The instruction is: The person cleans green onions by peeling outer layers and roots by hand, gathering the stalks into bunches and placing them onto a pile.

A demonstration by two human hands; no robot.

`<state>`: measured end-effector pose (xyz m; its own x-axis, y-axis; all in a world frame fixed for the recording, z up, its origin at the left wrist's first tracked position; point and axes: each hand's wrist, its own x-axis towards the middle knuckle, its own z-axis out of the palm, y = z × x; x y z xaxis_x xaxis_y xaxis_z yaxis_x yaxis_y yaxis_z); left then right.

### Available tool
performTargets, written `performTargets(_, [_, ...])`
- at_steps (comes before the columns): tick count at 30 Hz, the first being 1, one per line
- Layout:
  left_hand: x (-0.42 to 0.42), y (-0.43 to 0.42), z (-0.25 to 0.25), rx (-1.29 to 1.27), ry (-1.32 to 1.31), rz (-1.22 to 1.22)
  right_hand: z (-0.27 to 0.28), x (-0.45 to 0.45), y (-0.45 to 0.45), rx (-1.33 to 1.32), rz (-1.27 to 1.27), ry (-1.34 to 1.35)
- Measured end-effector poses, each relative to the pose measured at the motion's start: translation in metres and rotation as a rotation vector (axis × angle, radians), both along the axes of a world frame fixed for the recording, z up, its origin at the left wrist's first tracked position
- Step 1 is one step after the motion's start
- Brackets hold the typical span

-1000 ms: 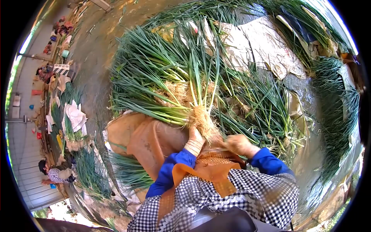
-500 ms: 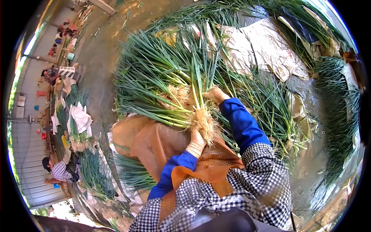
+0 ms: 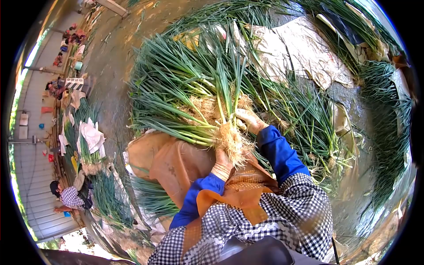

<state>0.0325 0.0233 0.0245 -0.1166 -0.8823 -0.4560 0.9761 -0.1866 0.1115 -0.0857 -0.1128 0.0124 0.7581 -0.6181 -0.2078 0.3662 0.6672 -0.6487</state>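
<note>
The right grip (image 3: 251, 121) has moved down nearer the roots (image 3: 231, 139).

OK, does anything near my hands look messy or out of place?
Mildly, yes. The loose green onions to the right of your right hand lie tangled, stems crossing at odd angles, unlike the pile on the left, whose leaves fan out more evenly. The pale sheet beyond is wrinkled.

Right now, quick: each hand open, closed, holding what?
Left hand: holding the onion bunch at its roots.
Right hand: at the stalks; open or closed, can't tell.
</note>
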Motion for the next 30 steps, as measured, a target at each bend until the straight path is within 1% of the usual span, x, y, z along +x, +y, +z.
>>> performTargets(1, [0.000, 0.002, -0.001, -0.016, -0.041, -0.004, 0.001, 0.001, 0.004, 0.038, -0.076, 0.026])
performTargets(3, [0.002, 0.002, -0.002, -0.035, -0.086, -0.018, 0.003, 0.003, 0.013, 0.054, -0.095, -0.004])
performTargets(5, [-0.001, 0.002, -0.005, 0.024, -0.118, 0.001, 0.011, 0.012, 0.026, 0.183, -0.458, 0.182])
performTargets(6, [-0.004, 0.002, -0.011, 0.099, -0.237, 0.091, -0.006, 0.005, 0.031, 0.103, -0.405, 0.191])
performTargets(7, [-0.004, 0.003, -0.011, 0.102, -0.237, 0.092, 0.013, 0.003, 0.037, -0.004, -0.464, 0.464])
performTargets(9, [-0.004, 0.002, -0.012, 0.080, -0.230, 0.076, 0.040, -0.005, 0.053, -0.137, -0.468, 0.517])
performTargets(11, [-0.007, -0.001, 0.002, 0.125, -0.206, 0.092, 0.053, -0.032, 0.085, -0.579, -0.125, 0.549])
performTargets(12, [-0.010, -0.004, 0.012, 0.168, -0.181, 0.113, 0.059, -0.046, 0.101, -0.800, -0.001, 0.521])
performTargets(13, [-0.011, -0.004, 0.016, 0.213, -0.158, 0.132, 0.079, -0.072, 0.103, -0.877, 0.321, 0.603])
performTargets(14, [-0.009, -0.003, 0.002, 0.183, -0.273, 0.161, 0.057, -0.098, 0.110, -1.033, 0.488, 0.597])
performTargets(15, [-0.006, -0.002, -0.004, 0.185, -0.270, 0.160, 0.058, -0.124, 0.112, -1.075, 0.466, 0.590])
performTargets(16, [-0.003, 0.000, -0.009, 0.128, -0.233, 0.146, 0.031, -0.154, 0.116, -1.344, 0.504, 0.637])
performTargets(17, [-0.003, -0.001, -0.010, 0.069, -0.194, 0.129, -0.026, -0.185, 0.127, -1.818, 1.094, 0.765])
performTargets(18, [-0.007, -0.005, 0.000, 0.137, -0.175, 0.161, -0.031, -0.204, 0.132, -1.197, 1.553, 1.273])
performTargets(20, [0.001, -0.003, -0.018, 0.095, -0.138, 0.115, -0.057, -0.225, 0.117, -1.123, 1.602, 1.304])
performTargets(21, [0.000, -0.002, -0.002, 0.112, -0.118, 0.047, -0.043, -0.190, 0.082, -0.780, 1.400, 1.374])
performTargets(22, [0.000, -0.002, 0.015, 0.129, -0.098, -0.021, -0.079, -0.183, 0.066, -1.152, 1.031, 1.432])
performTargets(23, [0.007, -0.001, -0.006, 0.220, -0.155, -0.044, -0.115, -0.174, 0.046, -1.495, 0.607, 1.441])
performTargets(24, [0.012, 0.000, 0.001, 0.131, -0.181, -0.129, -0.101, -0.156, 0.017, -1.202, 0.182, 1.507])
performTargets(25, [0.013, 0.002, 0.013, 0.048, -0.207, -0.211, -0.081, -0.136, -0.001, -1.010, -0.108, 1.611])
performTargets(26, [0.010, 0.002, 0.024, 0.045, -0.211, -0.208, -0.100, -0.129, -0.019, -1.044, -0.164, 1.684])
performTargets(27, [0.008, 0.003, 0.034, 0.079, -0.281, -0.198, -0.096, -0.120, -0.037, -0.847, 0.101, 1.746])
performTargets(28, [0.007, 0.002, 0.038, 0.111, -0.349, -0.185, -0.093, -0.111, -0.044, -0.814, 0.259, 1.787])
performTargets(29, [0.007, -0.001, 0.036, 0.109, -0.350, -0.179, -0.088, -0.105, -0.050, -0.779, 0.421, 1.823])
performTargets(30, [0.008, -0.003, 0.033, 0.044, -0.237, -0.175, -0.103, -0.103, -0.056, -0.805, 0.371, 1.784])
